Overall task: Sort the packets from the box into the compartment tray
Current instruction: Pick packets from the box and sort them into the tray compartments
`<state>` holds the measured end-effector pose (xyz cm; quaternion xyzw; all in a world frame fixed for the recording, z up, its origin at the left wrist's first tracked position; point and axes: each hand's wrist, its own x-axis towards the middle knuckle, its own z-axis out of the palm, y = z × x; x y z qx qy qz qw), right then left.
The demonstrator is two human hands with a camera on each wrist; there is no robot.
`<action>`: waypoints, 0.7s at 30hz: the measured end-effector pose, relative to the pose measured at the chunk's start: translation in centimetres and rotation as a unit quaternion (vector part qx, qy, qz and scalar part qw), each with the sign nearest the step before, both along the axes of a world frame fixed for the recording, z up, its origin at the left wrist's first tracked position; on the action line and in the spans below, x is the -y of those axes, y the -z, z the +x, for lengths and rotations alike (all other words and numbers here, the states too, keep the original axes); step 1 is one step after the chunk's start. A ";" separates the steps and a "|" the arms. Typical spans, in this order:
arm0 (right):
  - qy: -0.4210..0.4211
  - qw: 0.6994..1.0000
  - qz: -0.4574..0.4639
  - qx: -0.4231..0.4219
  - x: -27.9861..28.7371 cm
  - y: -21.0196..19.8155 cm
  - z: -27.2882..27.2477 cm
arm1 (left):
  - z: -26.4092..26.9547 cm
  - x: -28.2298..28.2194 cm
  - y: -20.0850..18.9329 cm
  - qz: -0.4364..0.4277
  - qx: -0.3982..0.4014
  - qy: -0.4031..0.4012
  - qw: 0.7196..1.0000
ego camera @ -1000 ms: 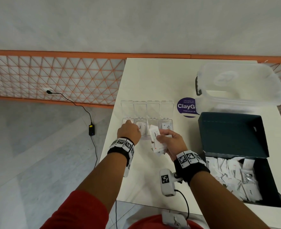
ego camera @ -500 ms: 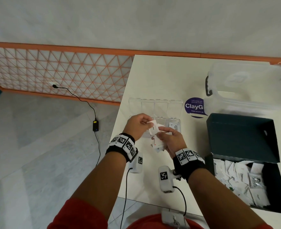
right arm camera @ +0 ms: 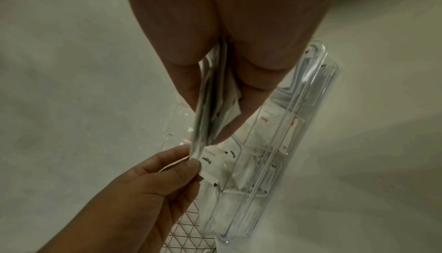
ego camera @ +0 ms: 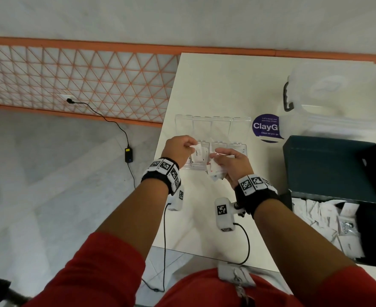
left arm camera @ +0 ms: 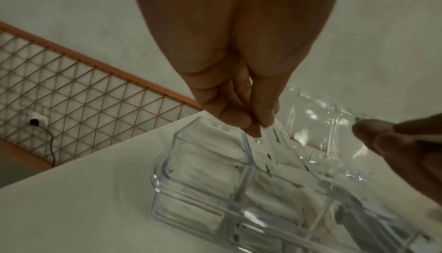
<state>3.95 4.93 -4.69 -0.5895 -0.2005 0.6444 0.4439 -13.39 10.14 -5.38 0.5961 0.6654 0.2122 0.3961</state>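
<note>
Since a second ago my left hand (ego camera: 178, 149) has lifted off the tray's left end and drawn one packet (ego camera: 197, 151) away from the bundle. Its grip is a tight pinch, thumb and fingertips (left arm camera: 253, 123) closed on the packet's top edge, and the packet hangs over the tray (ego camera: 241, 149) near the middle of the head view; I cannot tell which compartment lies under it. My right hand (ego camera: 231, 165) sits just to the right, its grip clamped on a stack of packets (ego camera: 214, 170), held edge-up between thumb and fingers (right arm camera: 181, 79) in the right wrist view. The two hands are close but apart.

That clear tray lies on the white worktop (ego camera: 204, 89) with its lid open toward the top of the frame, and white packets already lie in its compartments. At lower right the dark box (ego camera: 333, 165) stands open, more packets (ego camera: 315, 211) heaped inside. A clear tub (ego camera: 337, 96) sits at upper right, a purple sticker (ego camera: 265, 127) beside it.
</note>
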 end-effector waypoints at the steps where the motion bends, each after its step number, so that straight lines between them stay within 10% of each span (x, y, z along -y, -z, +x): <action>1: 0.002 1.000 0.001 -0.002 -0.1 0.0 0.0 | 0.1 -0.2 0.0 -0.003 -0.009 0.012 1.000; 21: 0.018 1.000 -0.005 -0.019 -0.5 -0.1 0.2 | 1.4 -0.5 0.5 0.085 -0.144 0.094 0.981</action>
